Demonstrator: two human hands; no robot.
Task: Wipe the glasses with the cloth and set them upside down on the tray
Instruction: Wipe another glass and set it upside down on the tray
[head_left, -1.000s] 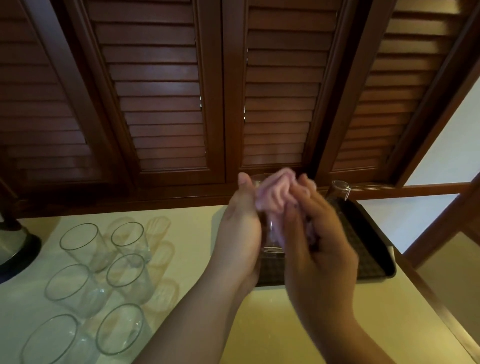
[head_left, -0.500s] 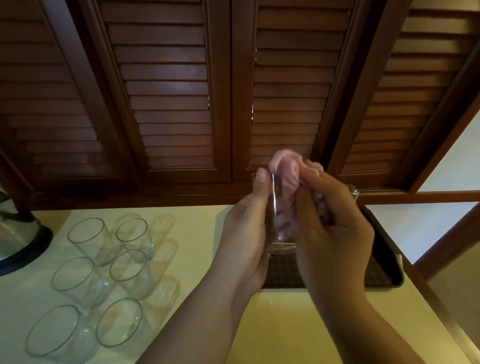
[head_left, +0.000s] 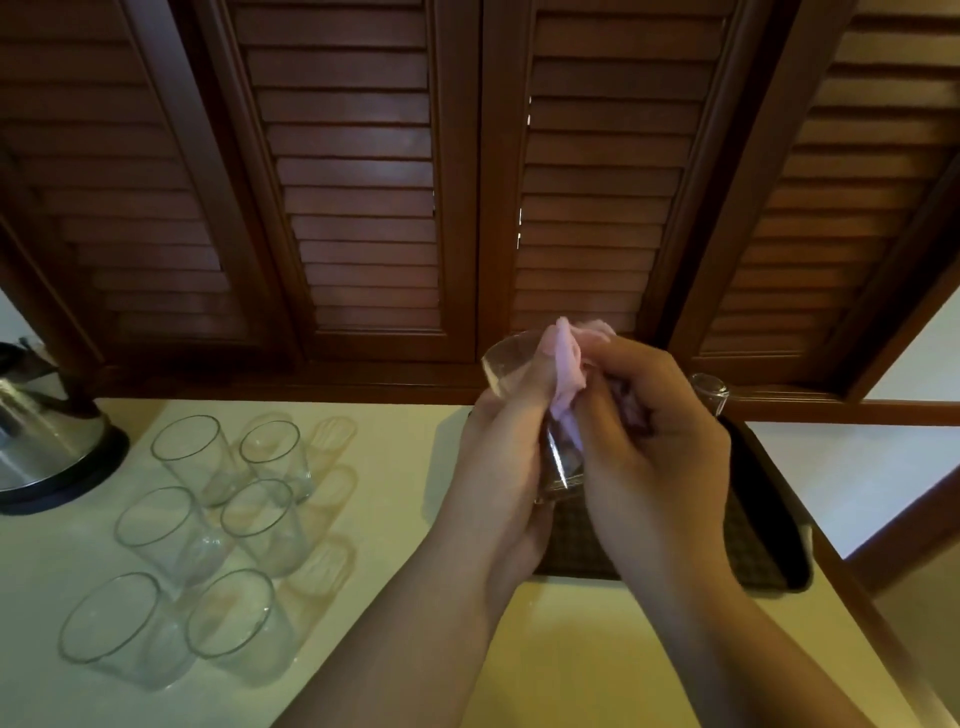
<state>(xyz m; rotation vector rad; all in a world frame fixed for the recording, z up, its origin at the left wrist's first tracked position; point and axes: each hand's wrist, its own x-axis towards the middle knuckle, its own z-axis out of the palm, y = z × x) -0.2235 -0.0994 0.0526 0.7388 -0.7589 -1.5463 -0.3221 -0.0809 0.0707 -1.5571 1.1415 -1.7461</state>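
Observation:
My left hand (head_left: 501, 467) grips a clear glass (head_left: 511, 358) held in the air above the counter, its mouth tilted up and away. My right hand (head_left: 654, 457) pinches a pink cloth (head_left: 566, 364) that is stuffed into the glass. Behind my hands lies a dark tray (head_left: 769, 530) with a patterned mat. One glass (head_left: 710, 392) stands upside down at the tray's far right corner. Several upright clear glasses (head_left: 260, 519) stand in two rows on the counter to the left.
A steel kettle (head_left: 41, 441) on a black base stands at the far left of the pale counter (head_left: 395, 519). Dark louvred wooden doors (head_left: 363, 208) rise right behind the counter. The counter's wooden edge runs along the right.
Both hands have lifted the glass slightly and tilted its mouth further away. The cloth has turned inside the glass with my right hand.

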